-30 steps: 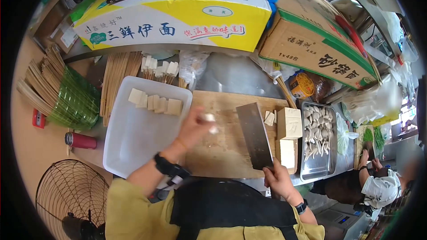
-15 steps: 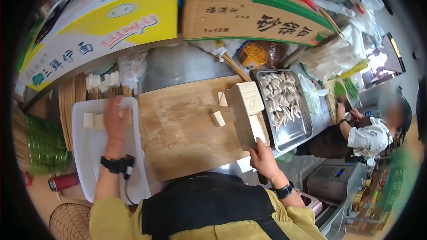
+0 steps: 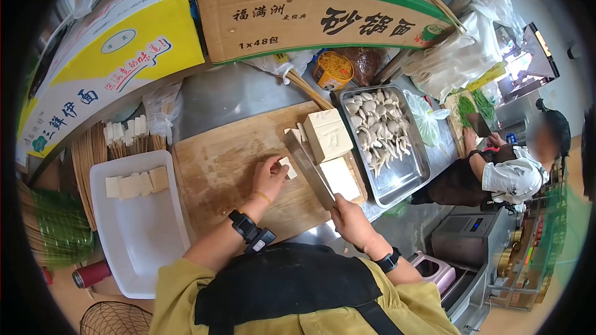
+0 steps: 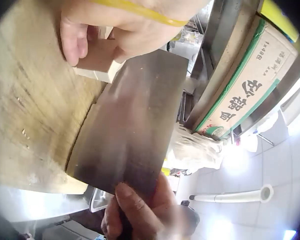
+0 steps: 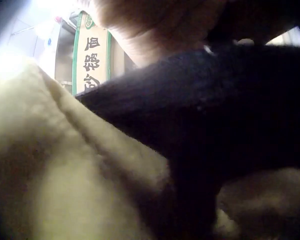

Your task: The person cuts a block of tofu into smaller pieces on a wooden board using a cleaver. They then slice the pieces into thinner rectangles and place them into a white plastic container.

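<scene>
The left hand (image 3: pixel 269 180) pinches a small tofu piece (image 3: pixel 288 168) over the wooden board (image 3: pixel 217 161); in the left wrist view its fingers curl round the tofu piece (image 4: pixel 96 59). A cleaver (image 3: pixel 309 170) is gripped by its handle in the right hand (image 3: pixel 355 223), the blade standing between that piece and two tofu blocks. One block (image 3: pixel 328 135) bears a raised mark; a second block (image 3: pixel 341 180) lies nearer the body. Thin slices lie by the first block, partly behind the blade. Several tofu slices (image 3: pixel 130 187) sit in the white tub (image 3: pixel 143 260).
Right of the board stands a metal tray (image 3: pixel 406 187) of mushrooms (image 3: pixel 379 124). Skewers with white pieces (image 3: pixel 126 131) lie behind the tub. Cartons (image 3: pixel 310 18) line the shelf above. A red bottle (image 3: pixel 91 274) is left of the tub. Another person (image 3: pixel 510 167) works at the far right.
The left hand has moved from the white tub back to the board and taken hold of the small tofu piece. The cleaver has come left beside that piece. The head view has shifted.
</scene>
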Motion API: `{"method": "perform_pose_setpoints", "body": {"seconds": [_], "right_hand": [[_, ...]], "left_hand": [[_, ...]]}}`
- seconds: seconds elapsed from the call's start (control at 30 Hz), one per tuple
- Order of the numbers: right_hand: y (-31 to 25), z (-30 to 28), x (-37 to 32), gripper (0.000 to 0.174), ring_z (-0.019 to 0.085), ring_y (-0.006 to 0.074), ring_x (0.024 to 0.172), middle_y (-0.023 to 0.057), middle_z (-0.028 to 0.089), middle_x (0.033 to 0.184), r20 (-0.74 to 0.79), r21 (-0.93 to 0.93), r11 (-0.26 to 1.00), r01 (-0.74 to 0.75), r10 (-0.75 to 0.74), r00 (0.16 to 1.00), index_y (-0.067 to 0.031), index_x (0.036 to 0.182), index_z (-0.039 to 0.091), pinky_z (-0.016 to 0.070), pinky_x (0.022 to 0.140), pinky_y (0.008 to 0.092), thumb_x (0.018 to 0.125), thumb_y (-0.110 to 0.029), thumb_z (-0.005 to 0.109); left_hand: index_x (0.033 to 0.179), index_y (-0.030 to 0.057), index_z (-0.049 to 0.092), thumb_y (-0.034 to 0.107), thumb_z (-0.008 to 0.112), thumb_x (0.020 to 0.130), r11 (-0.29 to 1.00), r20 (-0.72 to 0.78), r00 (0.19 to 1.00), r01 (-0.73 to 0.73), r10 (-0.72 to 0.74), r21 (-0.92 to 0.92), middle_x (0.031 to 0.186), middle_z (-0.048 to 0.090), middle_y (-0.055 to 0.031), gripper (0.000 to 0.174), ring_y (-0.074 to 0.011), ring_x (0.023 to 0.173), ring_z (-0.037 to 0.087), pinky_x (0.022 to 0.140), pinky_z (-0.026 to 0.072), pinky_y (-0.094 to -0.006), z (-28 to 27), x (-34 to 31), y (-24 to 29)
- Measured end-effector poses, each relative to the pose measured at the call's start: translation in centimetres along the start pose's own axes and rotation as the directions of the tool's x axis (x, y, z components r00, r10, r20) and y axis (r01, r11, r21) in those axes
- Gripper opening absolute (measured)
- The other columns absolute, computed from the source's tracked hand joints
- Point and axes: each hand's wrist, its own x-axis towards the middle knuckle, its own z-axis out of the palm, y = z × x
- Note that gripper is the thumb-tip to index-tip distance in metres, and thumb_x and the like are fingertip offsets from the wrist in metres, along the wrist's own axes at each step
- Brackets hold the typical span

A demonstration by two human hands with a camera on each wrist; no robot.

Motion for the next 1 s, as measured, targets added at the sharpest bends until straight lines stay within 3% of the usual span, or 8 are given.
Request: {"method": "perform_pose_setpoints", "body": {"seconds": [0.1, 0.23, 0.5, 1.0], "right_hand": [[-0.6, -0.8, 0.3, 0.023, 0.058, 0.0464, 0.081, 0.0274, 0.06, 0.085, 0.031, -0.017, 0.999, 0.039, -0.038, 0.999, 0.0025, 0.108, 0.046, 0.047, 0.07, 0.0506, 0.087, -0.005, 0.052], [-0.5, -1.0, 0.8, 0.02, 0.058, 0.0453, 0.078, 0.0249, 0.059, 0.08, 0.048, -0.016, 0.997, 0.075, -0.074, 0.996, 0.0014, 0.104, 0.044, 0.0468, 0.066, 0.0468, 0.087, -0.004, 0.054], [-0.3, -0.4, 1.0, 0.021, 0.058, 0.0453, 0.078, 0.0243, 0.059, 0.079, 0.035, -0.01, 0.997, 0.073, -0.072, 0.997, 0.0012, 0.105, 0.044, 0.0469, 0.066, 0.0471, 0.086, -0.003, 0.054], [-1.2, -0.4, 1.6, 0.019, 0.059, 0.0468, 0.078, 0.0275, 0.06, 0.077, 0.082, -0.063, 0.997, 0.046, -0.04, 0.996, 0.0014, 0.104, 0.045, 0.0469, 0.068, 0.0519, 0.087, -0.004, 0.05]], "left_hand": [[0.111, 0.0039, 0.063, 0.017, 0.07, 0.085, 0.997, -0.005, 1.0, 0.026, -0.026, -0.074, 0.097, 0.049, -0.0082, 0.03, -0.0149, 0.072, 0.061, 0.052, 0.0535, -0.0277, 0.1, -0.5, 0.8], [0.112, 0.0048, 0.063, 0.018, 0.07, 0.085, 0.996, -0.026, 0.997, 0.065, -0.067, -0.062, 0.098, 0.048, -0.0074, 0.031, -0.015, 0.075, 0.06, 0.054, 0.0545, -0.0275, 0.2, -0.7, 1.5], [0.109, 0.0099, 0.063, 0.017, 0.071, 0.085, 0.997, -0.04, 0.997, 0.058, -0.061, -0.06, 0.102, 0.047, -0.0074, 0.027, -0.0164, 0.084, 0.06, 0.06, 0.0576, -0.029, 0.2, -0.5, 0.7], [0.102, 0.0075, 0.06, 0.011, 0.071, 0.083, 0.991, -0.077, 0.996, 0.026, -0.036, -0.133, 0.095, 0.052, -0.0049, 0.022, -0.0134, 0.077, 0.061, 0.057, 0.0566, -0.0273, 0.5, -0.5, 0.9]]}}
